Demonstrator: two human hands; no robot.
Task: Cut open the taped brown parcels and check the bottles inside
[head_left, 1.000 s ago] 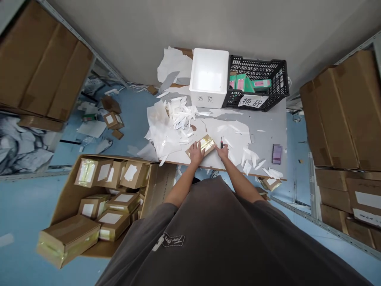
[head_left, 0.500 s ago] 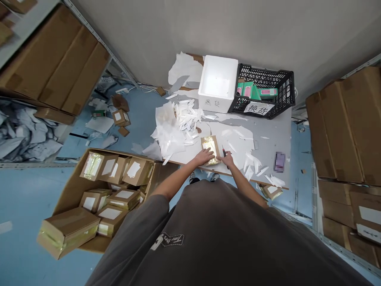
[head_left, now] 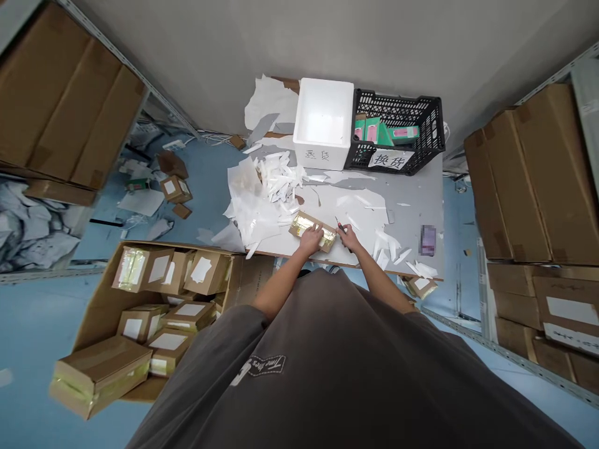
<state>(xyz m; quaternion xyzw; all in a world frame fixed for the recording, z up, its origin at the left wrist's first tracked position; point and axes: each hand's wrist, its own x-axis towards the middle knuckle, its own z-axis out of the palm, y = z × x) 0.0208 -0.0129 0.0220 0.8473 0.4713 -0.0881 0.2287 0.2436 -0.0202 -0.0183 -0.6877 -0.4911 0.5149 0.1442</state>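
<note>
A small cardboard box (head_left: 299, 222) with shiny yellowish tape lies slantwise at the table's near edge. My left hand (head_left: 311, 238) holds it from above, fingers bent over the taped face. Just right of the box, my right hand (head_left: 348, 237) is closed round a slim red-and-black knife (head_left: 340, 225), its thin tip pointing up and away from me. The knife tip stands apart from the box. My right fingers are close to the box's right end; whether they touch it I cannot tell.
White paper scraps (head_left: 281, 178) lie heaped at the table's left, with more strips at right. Behind stand a white foam bin (head_left: 322, 153) and a black crate (head_left: 397, 140) holding green boxes. A large carton (head_left: 103, 305) of taped boxes is at left; shelves flank both sides.
The box has turned from nearly upright in view to a slant, its right end nearer me. My left hand has turned with it. The knife has swung to point up and left.
</note>
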